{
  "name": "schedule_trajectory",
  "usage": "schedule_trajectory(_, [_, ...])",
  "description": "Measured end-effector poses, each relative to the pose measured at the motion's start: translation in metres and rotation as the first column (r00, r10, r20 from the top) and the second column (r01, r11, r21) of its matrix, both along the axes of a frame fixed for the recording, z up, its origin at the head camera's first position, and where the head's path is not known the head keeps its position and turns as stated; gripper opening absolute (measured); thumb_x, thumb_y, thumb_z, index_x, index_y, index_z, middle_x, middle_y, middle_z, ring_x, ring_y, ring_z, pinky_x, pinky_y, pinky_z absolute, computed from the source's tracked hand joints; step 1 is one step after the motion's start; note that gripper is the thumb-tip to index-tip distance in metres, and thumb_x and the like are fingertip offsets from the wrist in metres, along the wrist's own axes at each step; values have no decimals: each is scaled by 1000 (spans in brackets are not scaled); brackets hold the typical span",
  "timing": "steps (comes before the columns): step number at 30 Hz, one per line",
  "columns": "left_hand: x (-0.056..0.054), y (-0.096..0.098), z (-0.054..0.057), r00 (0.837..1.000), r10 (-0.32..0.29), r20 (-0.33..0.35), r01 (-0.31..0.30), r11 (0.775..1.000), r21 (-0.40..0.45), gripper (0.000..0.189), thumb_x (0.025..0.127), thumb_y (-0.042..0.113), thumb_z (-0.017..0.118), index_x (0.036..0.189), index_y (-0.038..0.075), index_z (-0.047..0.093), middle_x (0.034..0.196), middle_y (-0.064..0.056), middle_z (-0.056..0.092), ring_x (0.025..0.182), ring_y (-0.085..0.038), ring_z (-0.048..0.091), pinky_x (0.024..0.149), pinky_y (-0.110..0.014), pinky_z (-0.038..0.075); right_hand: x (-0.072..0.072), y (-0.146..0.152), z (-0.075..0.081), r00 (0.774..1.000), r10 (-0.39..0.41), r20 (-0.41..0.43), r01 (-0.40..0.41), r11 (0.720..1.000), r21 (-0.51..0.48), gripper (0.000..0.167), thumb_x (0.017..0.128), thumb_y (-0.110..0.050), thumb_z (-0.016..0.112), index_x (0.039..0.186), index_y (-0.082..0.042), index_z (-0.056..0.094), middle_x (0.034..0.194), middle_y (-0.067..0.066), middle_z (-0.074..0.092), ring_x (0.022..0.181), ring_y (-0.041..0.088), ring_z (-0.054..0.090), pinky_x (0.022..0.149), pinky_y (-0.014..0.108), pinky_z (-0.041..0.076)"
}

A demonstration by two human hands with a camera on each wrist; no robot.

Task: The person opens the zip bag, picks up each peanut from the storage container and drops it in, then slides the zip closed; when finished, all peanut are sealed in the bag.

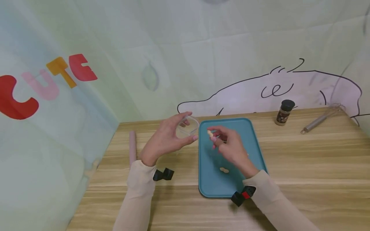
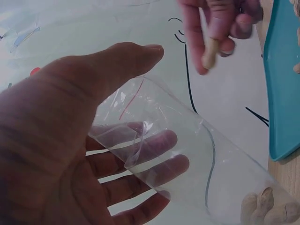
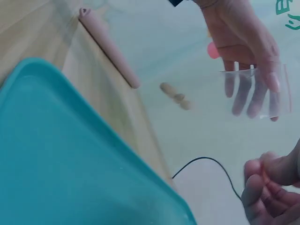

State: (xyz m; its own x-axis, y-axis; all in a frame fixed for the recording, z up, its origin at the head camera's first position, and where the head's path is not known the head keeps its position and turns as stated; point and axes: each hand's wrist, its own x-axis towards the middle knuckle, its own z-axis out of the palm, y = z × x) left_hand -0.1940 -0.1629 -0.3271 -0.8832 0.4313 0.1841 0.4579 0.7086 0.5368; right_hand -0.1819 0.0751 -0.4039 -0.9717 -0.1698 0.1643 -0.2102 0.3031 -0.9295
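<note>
My left hand holds a clear plastic bag beside the tray's left edge, with the thumb on one side and the fingers seen through the film. Several unshelled peanuts lie at the bottom of the bag in the left wrist view. Between thumb and fingertips my right hand pinches a single peanut, apart from the bag and above the tray. Another peanut lies on the blue tray, with more at the edge of the left wrist view; the right hand partly covers the tray.
A pinkish roll lies on the wooden table left of my left hand. At the back right stand a black-capped spice jar and a lying whisk. A printed curtain hangs behind the table.
</note>
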Motion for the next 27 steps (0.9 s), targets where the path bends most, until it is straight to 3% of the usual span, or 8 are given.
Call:
schedule_trajectory(3, [0, 1, 0, 1000, -4, -6, 4, 1000, 5, 82, 91, 41, 85, 161, 18, 49, 133, -12, 71, 125, -28, 67, 107, -55, 56, 2, 3, 6, 999, -12, -49, 9, 998, -64, 35, 106, -4, 65, 140, -11, 68, 110, 18, 71, 81, 34, 71, 61, 24, 55])
schedule_trajectory(8, [-1, 5, -2, 999, -32, -9, 32, 999, 19, 81, 91, 39, 86, 160, 17, 50, 132, -11, 72, 125, -28, 67, 106, -53, 57, 5, 10, 16, 984, 3, -178, -35, 984, -174, 35, 105, -3, 67, 139, -9, 68, 105, 16, 69, 72, 14, 65, 61, 27, 58])
schedule_trajectory(14, [-2, 11, -7, 997, -80, -16, 80, 996, 23, 79, 90, 34, 87, 158, 13, 52, 133, -10, 73, 123, -26, 69, 104, -50, 58, 8, 15, 24, 949, 101, -298, -157, 973, -171, 36, 105, -2, 65, 140, -8, 67, 88, 9, 69, 66, 21, 63, 59, 29, 56])
schedule_trajectory(21, [-1, 15, -10, 993, -117, 3, 117, 993, 32, 79, 91, 32, 87, 159, 9, 51, 136, -12, 71, 125, -30, 68, 107, -53, 57, 10, 14, 29, 948, 204, -246, -215, 976, -21, 34, 108, -11, 65, 141, -19, 66, 76, 4, 66, 66, 26, 63, 54, 29, 50])
schedule_trajectory(27, [1, 14, -10, 993, -115, 1, 115, 993, 23, 78, 92, 33, 86, 159, 13, 52, 135, -11, 71, 123, -27, 67, 105, -52, 57, 9, 11, 29, 943, 266, -202, -265, 964, 32, 33, 108, -10, 64, 140, -18, 66, 77, 2, 66, 67, 22, 63, 59, 29, 51])
